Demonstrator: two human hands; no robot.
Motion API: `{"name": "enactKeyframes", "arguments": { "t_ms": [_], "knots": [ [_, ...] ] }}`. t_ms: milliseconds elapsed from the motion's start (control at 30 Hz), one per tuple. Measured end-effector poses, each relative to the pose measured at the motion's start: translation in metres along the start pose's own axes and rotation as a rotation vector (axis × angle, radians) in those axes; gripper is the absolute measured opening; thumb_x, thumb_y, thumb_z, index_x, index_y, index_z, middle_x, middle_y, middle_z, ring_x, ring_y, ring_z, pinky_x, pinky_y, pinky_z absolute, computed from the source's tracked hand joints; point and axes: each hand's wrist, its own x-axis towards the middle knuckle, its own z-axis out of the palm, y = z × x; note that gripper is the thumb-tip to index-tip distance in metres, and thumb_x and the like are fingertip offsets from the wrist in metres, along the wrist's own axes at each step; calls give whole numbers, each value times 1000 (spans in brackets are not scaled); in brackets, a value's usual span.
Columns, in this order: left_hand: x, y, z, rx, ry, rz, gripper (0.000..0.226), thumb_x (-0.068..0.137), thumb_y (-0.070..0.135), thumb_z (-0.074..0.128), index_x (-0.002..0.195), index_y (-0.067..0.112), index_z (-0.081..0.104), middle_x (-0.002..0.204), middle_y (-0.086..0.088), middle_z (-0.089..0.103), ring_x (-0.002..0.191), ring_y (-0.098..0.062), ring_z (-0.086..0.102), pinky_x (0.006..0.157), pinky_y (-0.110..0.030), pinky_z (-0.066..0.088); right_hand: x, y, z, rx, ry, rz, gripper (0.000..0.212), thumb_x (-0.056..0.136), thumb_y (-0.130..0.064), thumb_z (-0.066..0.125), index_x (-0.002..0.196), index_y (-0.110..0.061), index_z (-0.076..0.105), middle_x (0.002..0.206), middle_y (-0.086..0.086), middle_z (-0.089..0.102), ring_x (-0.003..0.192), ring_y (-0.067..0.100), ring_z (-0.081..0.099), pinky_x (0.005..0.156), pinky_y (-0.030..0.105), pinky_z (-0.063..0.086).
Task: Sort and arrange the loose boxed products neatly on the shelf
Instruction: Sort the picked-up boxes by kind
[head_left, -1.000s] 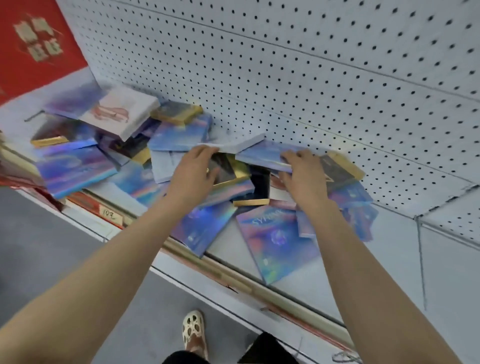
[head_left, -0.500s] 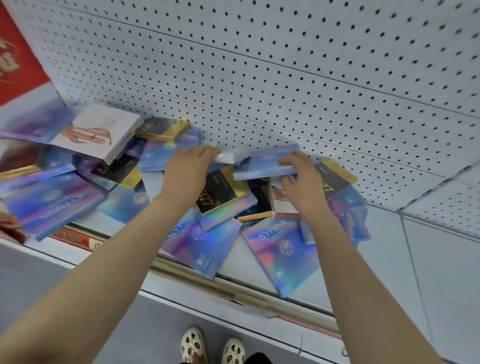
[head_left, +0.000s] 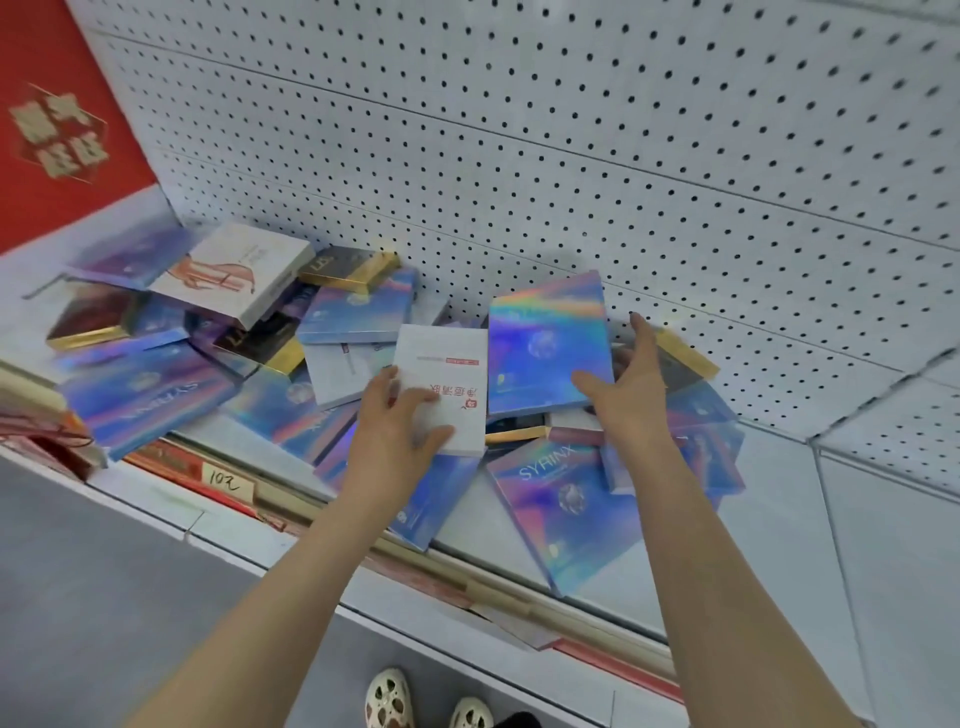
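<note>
Sorting step underway: left hand gripping white box, right hand pinching shiny blue box, both lifting above pile mid-shelf (rest lying jumbled). Next, probably: grouping matching boxes, squaring them against shelf's back edge.

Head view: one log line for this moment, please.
left hand grips white box | right hand holds holographic box | shelf pile unsorted
</note>
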Motion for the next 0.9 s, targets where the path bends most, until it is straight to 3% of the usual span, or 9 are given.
{"name": "enactKeyframes", "arguments": {
  "t_ms": [67, 133, 200, 300, 400, 500, 667, 800, 900],
  "knots": [
    [5, 7, -7, -47, -32, -220, 74, 77, 31, 79, 140, 19, 42, 153, -8, 22, 130, -26, 43, 102, -39, 42, 5, -1, -1, -2, -60, 10, 79, 75, -14, 75, 145, -22, 38, 126, 5, 61, 112, 24, 60, 96, 50, 50],
    [10, 12, -11, -101, -77, -320, 85, 76, 32, 80, 145, 18, 31, 141, -5, 39, 124, -25, 47, 95, -37, 43, 6, -3, -2, 8, -95, 0, 50, 78, -16, 77, 124, -15, 57, 110, 3, 68, 99, 21, 66, 91, 47, 53],
    [15, 13, -13, -145, -110, -368, 76, 79, 31, 78, 139, 15, 35, 125, -1, 52, 115, -25, 53, 85, -34, 43, 5, -5, -3, -11, -85, -1, 38, 83, -30, 75, 113, -13, 59, 101, -1, 67, 92, 19, 64, 84, 39, 53],
    [17, 16, -18, -255, -69, -467, 52, 89, 29, 66, 132, 9, 45, 127, -8, 59, 110, -27, 58, 83, -34, 45, 5, -6, -4, -100, -38, -5, 33, 91, -44, 62, 98, -12, 55, 77, -7, 51, 78, 18, 50, 71, 32, 39],
    [11, 22, -25, -584, -7, -519, 41, 95, 20, 59, 132, 9, 43, 122, -8, 58, 102, -24, 59, 86, -36, 49, -4, -10, -5, -149, 22, -78, 29, 95, -40, 56, 107, -13, 55, 75, -8, 47, 79, 20, 50, 73, 31, 37],
    [-3, 21, -30, -731, -46, -523, 39, 95, 14, 58, 131, 11, 41, 115, -7, 60, 97, -23, 62, 88, -40, 52, -28, -4, -13, -113, 85, -61, 29, 96, -36, 56, 118, -16, 54, 86, -4, 54, 86, 19, 54, 78, 31, 41],
    [-26, 12, -37, -856, -222, -392, 41, 91, 3, 60, 129, 15, 49, 108, -12, 68, 89, -26, 69, 74, -38, 57, -80, 17, -31, 163, 306, 51, 17, 95, -30, 60, 108, -21, 52, 82, -7, 54, 83, 16, 55, 75, 32, 46],
    [-29, 7, -47, -722, -552, -258, 62, 81, -10, 63, 131, 24, 48, 114, -15, 66, 101, -32, 66, 83, -43, 56, -132, 36, -35, 178, 511, 125, 28, 85, -42, 60, 105, -25, 51, 80, -1, 58, 76, 19, 57, 72, 35, 47],
    [-28, 9, -52, -559, -676, -150, 63, 71, -2, 75, 127, 19, 55, 112, -9, 68, 102, -27, 65, 86, -43, 56, -170, 46, -30, 172, 629, 169, 25, 88, -38, 59, 107, -23, 51, 75, -3, 55, 65, 13, 52, 66, 31, 42]
  ]
}}
